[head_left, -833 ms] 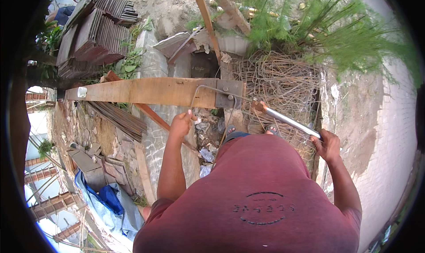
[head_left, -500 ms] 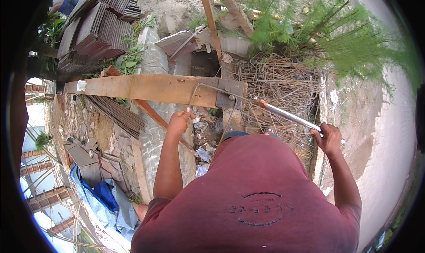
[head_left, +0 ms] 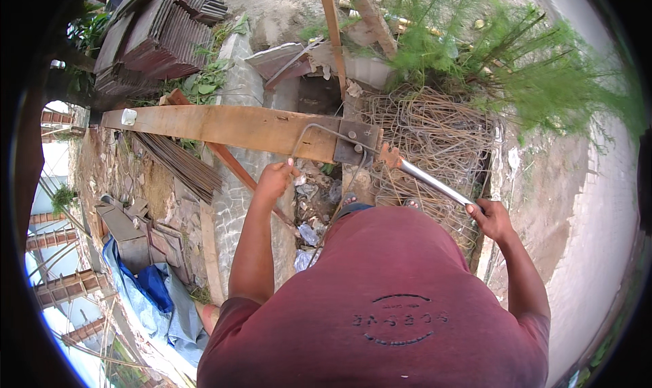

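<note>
A wooden plank lies crosswise before me, with a metal plate and two pins at its right end. A thin steel rod, bent at an angle, rests over the plate. My left hand grips the rod's near end below the plank. My right hand grips the silver pipe handle of a bending tool; its rusty head is at the rod, just right of the plate.
Bent rebar pieces are piled beneath the tool. Roofing tiles are stacked upper left, straight bars lie below the plank, and a blue tarp lies lower left. Green foliage hangs at upper right, beside a pale wall.
My right hand and the tool's handle have moved slightly left and down in the view. My left hand has shifted slightly left and up, still on the rod.
</note>
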Action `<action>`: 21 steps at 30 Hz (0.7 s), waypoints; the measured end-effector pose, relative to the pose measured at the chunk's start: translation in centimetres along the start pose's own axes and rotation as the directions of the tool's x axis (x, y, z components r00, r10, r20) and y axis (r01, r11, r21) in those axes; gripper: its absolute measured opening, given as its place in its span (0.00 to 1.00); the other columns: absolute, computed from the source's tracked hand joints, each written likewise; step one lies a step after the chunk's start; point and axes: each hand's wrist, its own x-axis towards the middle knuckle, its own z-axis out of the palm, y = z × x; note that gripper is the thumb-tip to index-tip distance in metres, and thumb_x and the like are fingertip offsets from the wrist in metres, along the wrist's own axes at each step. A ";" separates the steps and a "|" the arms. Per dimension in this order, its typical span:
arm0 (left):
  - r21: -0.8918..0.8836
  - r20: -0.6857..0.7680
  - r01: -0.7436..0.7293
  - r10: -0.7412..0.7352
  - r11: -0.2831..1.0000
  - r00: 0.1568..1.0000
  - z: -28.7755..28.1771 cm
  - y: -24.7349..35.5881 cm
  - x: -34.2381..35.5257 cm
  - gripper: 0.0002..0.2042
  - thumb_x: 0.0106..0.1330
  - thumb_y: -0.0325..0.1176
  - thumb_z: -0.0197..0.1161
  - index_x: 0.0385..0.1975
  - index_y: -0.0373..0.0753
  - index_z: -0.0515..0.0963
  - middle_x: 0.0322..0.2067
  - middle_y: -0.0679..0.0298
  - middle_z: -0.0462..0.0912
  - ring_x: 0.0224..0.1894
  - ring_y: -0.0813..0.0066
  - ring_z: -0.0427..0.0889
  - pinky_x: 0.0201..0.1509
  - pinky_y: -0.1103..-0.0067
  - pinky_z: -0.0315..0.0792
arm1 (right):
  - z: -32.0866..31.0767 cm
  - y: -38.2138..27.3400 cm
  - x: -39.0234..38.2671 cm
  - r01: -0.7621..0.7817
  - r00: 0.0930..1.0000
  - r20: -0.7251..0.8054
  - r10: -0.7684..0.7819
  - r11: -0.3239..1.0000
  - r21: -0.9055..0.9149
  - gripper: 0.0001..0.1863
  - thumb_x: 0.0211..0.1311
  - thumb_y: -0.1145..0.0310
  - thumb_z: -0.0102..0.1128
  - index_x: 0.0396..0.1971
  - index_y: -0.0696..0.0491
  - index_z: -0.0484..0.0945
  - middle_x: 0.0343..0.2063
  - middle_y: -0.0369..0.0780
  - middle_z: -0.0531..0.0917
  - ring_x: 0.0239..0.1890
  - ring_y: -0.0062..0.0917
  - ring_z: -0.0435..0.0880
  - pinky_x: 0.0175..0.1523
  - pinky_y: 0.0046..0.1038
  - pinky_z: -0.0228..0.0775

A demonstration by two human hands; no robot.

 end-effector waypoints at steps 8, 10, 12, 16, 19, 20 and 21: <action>0.033 0.026 0.002 -0.003 0.999 1.000 0.0 -0.2 0.2 0.22 0.68 0.49 0.52 0.25 0.35 0.78 0.10 0.74 0.61 0.11 0.87 0.56 0.14 0.84 0.48 | 0.0 -0.4 1.3 0.030 1.000 0.007 -0.030 0.999 0.027 0.34 0.57 0.36 0.50 0.20 0.58 0.74 0.11 0.43 0.71 0.17 0.32 0.70 0.26 0.35 0.61; 0.042 0.055 -0.001 -0.001 0.999 0.998 0.0 -0.3 0.2 0.22 0.68 0.52 0.51 0.25 0.36 0.77 0.11 0.75 0.61 0.12 0.87 0.56 0.14 0.84 0.49 | 0.6 0.0 1.7 0.049 0.998 0.033 -0.052 0.997 0.064 0.33 0.57 0.36 0.51 0.20 0.58 0.74 0.11 0.43 0.71 0.18 0.32 0.70 0.26 0.34 0.61; 0.078 0.059 0.018 -0.023 0.997 0.998 0.8 0.1 -0.3 0.23 0.68 0.52 0.51 0.25 0.36 0.76 0.11 0.74 0.62 0.13 0.86 0.57 0.15 0.84 0.50 | 0.2 -0.9 1.6 0.035 0.998 0.042 -0.039 0.996 0.079 0.33 0.57 0.36 0.51 0.20 0.58 0.74 0.12 0.43 0.71 0.18 0.32 0.70 0.26 0.34 0.61; 0.151 -0.033 -0.085 0.091 0.985 0.995 1.4 0.1 -0.4 0.23 0.68 0.49 0.52 0.21 0.34 0.77 0.12 0.69 0.66 0.17 0.80 0.63 0.23 0.79 0.59 | 0.6 -1.5 1.6 0.018 1.000 -0.001 -0.018 0.999 0.042 0.33 0.57 0.36 0.51 0.21 0.58 0.74 0.12 0.43 0.71 0.18 0.33 0.71 0.26 0.35 0.61; 0.138 -0.031 -0.073 0.078 0.988 0.996 1.3 0.5 -0.6 0.24 0.68 0.49 0.52 0.20 0.33 0.77 0.13 0.69 0.67 0.19 0.79 0.65 0.25 0.79 0.61 | 0.7 -0.9 1.3 0.029 0.999 -0.041 -0.030 1.000 -0.011 0.33 0.57 0.37 0.51 0.20 0.57 0.74 0.12 0.45 0.71 0.18 0.35 0.71 0.26 0.35 0.62; 0.132 -0.031 -0.082 0.087 0.988 0.996 1.3 0.4 -0.5 0.24 0.68 0.49 0.52 0.20 0.33 0.77 0.13 0.69 0.67 0.18 0.79 0.65 0.25 0.79 0.61 | 0.6 -0.9 1.0 0.026 0.998 -0.056 -0.027 0.999 -0.024 0.33 0.57 0.37 0.51 0.20 0.57 0.74 0.12 0.45 0.71 0.18 0.35 0.71 0.26 0.36 0.62; 0.125 -0.030 -0.091 0.096 0.988 0.995 1.3 0.2 -0.4 0.24 0.68 0.49 0.52 0.20 0.33 0.77 0.13 0.69 0.67 0.18 0.80 0.65 0.24 0.79 0.60 | 0.5 -0.8 0.6 0.017 0.998 -0.056 -0.015 1.000 0.022 0.33 0.56 0.37 0.52 0.20 0.57 0.73 0.13 0.46 0.72 0.19 0.38 0.72 0.27 0.37 0.62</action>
